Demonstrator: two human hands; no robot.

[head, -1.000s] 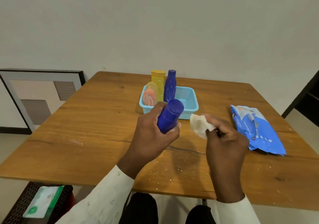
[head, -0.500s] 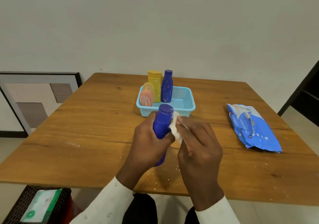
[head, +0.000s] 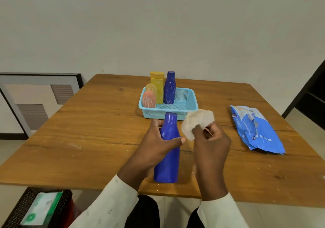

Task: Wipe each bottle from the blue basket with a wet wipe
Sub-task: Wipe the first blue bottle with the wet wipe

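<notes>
A tall blue bottle (head: 168, 164) stands upright near the table's front edge, and my left hand (head: 156, 145) grips its upper body. Just to its right, my right hand (head: 210, 145) holds a crumpled white wet wipe (head: 197, 122) beside the bottle's neck, not touching it. Behind them sits the light blue basket (head: 186, 110). It holds a yellow bottle (head: 157, 87), a dark blue bottle (head: 169, 89) and two small rounded peach and yellow items (head: 149, 97) at its left end.
A blue wet-wipe pack (head: 256, 131) lies on the wooden table (head: 88, 140) to the right. White crumbs dot the table near the bottle. A framed panel (head: 35, 101) leans on the wall at left. A dark crate with a green packet (head: 38, 208) sits on the floor.
The bottle went from tilted in the air to upright on the table. My right hand pressed the wipe to its neck, then drew it off to the right.
</notes>
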